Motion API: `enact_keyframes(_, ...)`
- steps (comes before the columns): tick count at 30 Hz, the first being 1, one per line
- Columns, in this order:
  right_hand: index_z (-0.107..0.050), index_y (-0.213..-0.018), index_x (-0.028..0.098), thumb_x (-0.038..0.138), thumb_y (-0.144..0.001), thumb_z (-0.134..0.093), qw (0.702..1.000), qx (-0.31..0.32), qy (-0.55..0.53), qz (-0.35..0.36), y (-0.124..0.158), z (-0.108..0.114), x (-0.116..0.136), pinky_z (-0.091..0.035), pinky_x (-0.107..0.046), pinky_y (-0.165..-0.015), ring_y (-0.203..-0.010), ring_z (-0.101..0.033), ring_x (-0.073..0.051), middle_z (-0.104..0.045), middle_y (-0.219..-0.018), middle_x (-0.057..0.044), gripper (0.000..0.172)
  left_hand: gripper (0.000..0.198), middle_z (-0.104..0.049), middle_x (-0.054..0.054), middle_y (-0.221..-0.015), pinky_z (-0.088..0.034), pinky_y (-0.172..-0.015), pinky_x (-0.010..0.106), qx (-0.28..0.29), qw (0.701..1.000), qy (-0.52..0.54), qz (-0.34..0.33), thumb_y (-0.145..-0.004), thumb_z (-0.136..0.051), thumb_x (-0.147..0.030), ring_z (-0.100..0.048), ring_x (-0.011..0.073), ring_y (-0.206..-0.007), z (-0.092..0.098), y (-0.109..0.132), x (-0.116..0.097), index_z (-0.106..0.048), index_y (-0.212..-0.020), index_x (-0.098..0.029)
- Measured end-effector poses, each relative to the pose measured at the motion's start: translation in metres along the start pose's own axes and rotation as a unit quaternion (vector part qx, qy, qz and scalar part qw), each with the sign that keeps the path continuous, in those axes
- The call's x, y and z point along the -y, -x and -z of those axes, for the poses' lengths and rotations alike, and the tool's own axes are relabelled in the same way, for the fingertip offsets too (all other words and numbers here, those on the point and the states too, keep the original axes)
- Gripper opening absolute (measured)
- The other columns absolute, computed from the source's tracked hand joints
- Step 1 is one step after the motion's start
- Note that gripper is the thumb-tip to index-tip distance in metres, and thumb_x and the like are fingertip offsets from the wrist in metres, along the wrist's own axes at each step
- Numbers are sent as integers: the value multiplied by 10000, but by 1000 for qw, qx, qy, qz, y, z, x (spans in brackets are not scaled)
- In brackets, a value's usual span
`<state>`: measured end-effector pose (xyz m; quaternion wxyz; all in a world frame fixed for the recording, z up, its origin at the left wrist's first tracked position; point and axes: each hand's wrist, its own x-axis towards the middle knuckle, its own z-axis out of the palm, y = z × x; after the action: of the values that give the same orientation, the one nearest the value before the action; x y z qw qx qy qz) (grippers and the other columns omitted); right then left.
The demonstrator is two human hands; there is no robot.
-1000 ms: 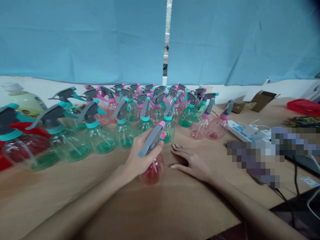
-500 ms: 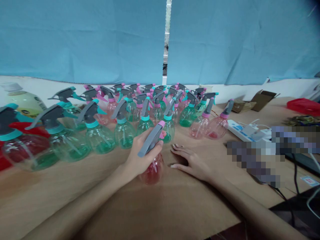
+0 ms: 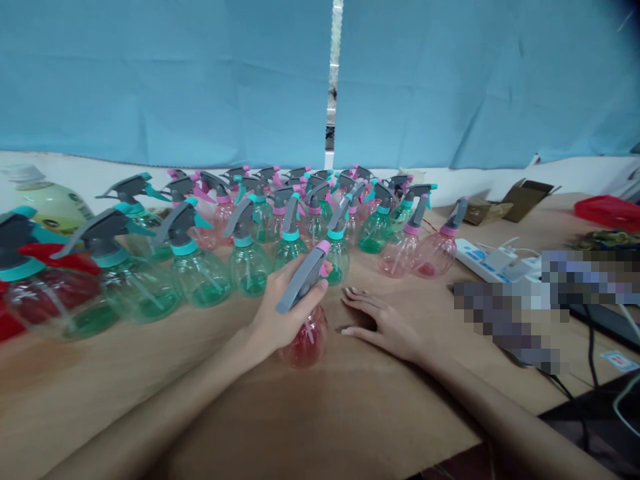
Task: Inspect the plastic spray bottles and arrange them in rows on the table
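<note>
My left hand (image 3: 280,313) is wrapped round the neck of a pink spray bottle (image 3: 306,340) with a grey trigger head (image 3: 303,277), standing on the brown table (image 3: 320,420) right in front of me. My right hand (image 3: 383,319) lies flat on the table just to the right of that bottle, fingers stretched out, holding nothing. Behind them stands a crowd of several green spray bottles (image 3: 249,263) and pink spray bottles (image 3: 436,250) with grey, teal and pink trigger heads.
A white power strip (image 3: 487,261) with cables lies to the right, beside an open cardboard box (image 3: 523,198) and a red tray (image 3: 607,213). A large pale bottle (image 3: 47,200) stands far left. A blue curtain (image 3: 200,80) closes the back. Black cables run at the right edge.
</note>
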<state>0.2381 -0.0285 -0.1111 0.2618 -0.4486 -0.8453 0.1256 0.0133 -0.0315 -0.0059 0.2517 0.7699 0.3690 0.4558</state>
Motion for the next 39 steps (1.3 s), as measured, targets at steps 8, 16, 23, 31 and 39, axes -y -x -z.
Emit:
enact_keyframes(8, -473, -1318, 226, 556, -795, -559, 1000, -7, -6, 9, -1, 0, 1, -303, -497, -1084, -1293, -395, -261, -454, -1386, -86, 624, 81, -617, 23, -810, -460, -666, 301, 8, 1000, -10, -20, -836, -516, -249, -554, 146, -678, 2, -2, -2, -567, -868, -194)
enact_keyframes(16, -469, -1320, 231, 556, -796, -557, 1000, -6, -2, 5, 0, 1, 1, -316, -498, -1077, -1297, -388, -259, -447, -1391, -82, 623, 58, -549, -14, -674, -420, -563, 267, 9, 1000, -14, -10, -819, -520, -234, -502, 121, -583, 3, -3, -3, -531, -782, -190)
enact_keyframes(23, -477, -1314, 218, 555, -796, -560, 1000, -7, -4, 6, 0, 0, 1, -314, -489, -1081, -1291, -398, -258, -461, -1380, -90, 624, 70, -511, -41, -611, -373, -500, 259, -1, 1000, -10, -16, -806, -546, -221, -450, 104, -498, 5, -3, -3, -510, -748, -203)
enact_keyframes(31, -476, -1316, 197, 563, -797, -551, 1000, 0, 4, 4, 0, 0, 0, -300, -464, -1094, -1301, -384, -247, -446, -1391, -96, 639, 109, -593, -10, -696, -436, -559, 273, -6, 1000, 6, -1, -826, -543, -270, -509, 116, -556, 2, -2, 2, -595, -877, -190)
enact_keyframes(39, -470, -1322, 205, 565, -792, -557, 1000, 0, 3, 0, 0, 0, 0, -308, -465, -1090, -1301, -384, -250, -443, -1394, -91, 646, 169, -639, 51, -873, -476, -739, 328, -25, 999, -16, -27, -821, -529, -229, -616, 178, -789, -1, -2, 1, -606, -954, -158)
